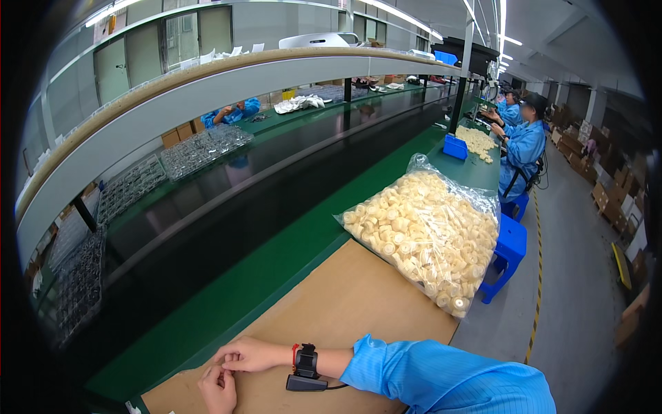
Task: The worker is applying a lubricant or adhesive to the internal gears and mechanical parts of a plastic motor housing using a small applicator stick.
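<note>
Above a brown cardboard sheet [345, 303], my two hands meet at the lower left. My right hand [252, 354] comes in from the right, its fingers curled together and touching the other hand. My left hand [218, 390] is below it, partly cut off by the lower edge, with thumb and fingers pinched. Whatever is between the fingertips is too small or hidden to make out. At the cardboard's far right lies a large clear plastic bag [420, 234] full of small round cream-coloured parts.
Left of the cardboard runs a dark conveyor belt [227, 221] with a shelf [207, 72] over it. Trays of clear parts [207, 150] lie beyond. At the right are a blue stool [510, 241], a blue bin [455, 146] and co-workers in blue [525, 148].
</note>
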`<action>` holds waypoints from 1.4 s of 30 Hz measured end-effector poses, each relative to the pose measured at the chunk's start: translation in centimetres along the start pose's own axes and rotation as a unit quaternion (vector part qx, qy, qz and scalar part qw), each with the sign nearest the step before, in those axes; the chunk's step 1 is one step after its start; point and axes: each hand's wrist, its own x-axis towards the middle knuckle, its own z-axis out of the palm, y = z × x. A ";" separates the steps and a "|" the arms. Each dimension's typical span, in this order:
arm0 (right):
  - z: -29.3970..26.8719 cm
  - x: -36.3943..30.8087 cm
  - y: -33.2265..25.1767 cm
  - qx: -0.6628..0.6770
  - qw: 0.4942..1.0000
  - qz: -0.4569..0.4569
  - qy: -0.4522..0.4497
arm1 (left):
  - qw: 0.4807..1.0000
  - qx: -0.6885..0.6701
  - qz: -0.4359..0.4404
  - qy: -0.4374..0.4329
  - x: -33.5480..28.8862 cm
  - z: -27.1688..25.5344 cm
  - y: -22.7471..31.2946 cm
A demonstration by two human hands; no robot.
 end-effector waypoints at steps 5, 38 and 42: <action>0.0 0.1 0.2 0.009 1.000 0.019 -0.001 | 1.000 0.006 0.017 -0.008 0.1 -0.1 0.1; 0.2 0.3 0.4 0.097 0.995 0.029 0.007 | 0.999 0.006 0.043 0.027 0.1 0.2 -0.1; 0.2 0.2 0.4 0.096 0.995 0.029 0.010 | 0.998 0.006 0.047 0.027 0.1 0.3 -0.2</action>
